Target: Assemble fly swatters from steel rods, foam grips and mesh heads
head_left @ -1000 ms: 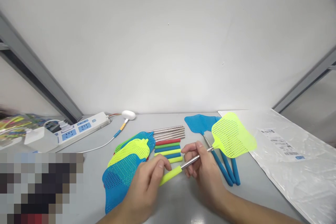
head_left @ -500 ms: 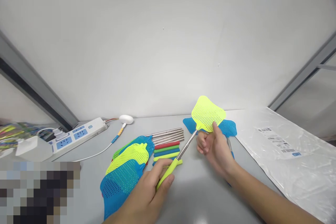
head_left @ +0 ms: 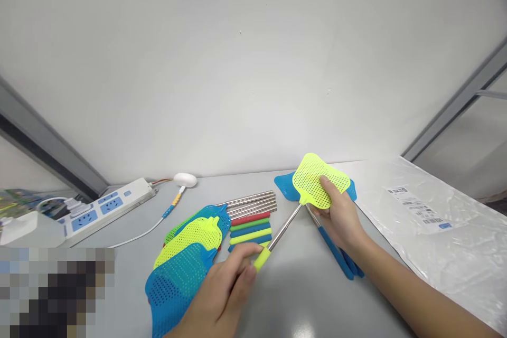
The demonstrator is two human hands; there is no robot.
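Observation:
My left hand (head_left: 227, 285) is wrapped round the yellow-green grip of a fly swatter, whose metal rod points up and right. At the rod's far end is the yellow-green perforated swatter head (head_left: 317, 182). My right hand (head_left: 338, 216) pinches that head at its right side, thumb on top and fingers beneath. Under it lie blue fly swatters (head_left: 285, 186) with blue handles (head_left: 335, 253) reaching toward me. Left of my hands, loose swatter heads (head_left: 174, 285) in blue, yellow-green and green overlap. Beyond my left hand are metal rods (head_left: 253, 205) and coloured grips (head_left: 250, 225) in rows.
A white power strip (head_left: 127, 198) with plugs stands at the left, near a white oval device (head_left: 185, 180) on a cable. A clear plastic bag with a label (head_left: 420, 208) covers the table's right side. A pale wall (head_left: 245, 74) rises behind.
My right hand has closed on the edge of the yellow-green head, which has shifted slightly right and down. The left hand still grips the handle. The view has shifted slightly.

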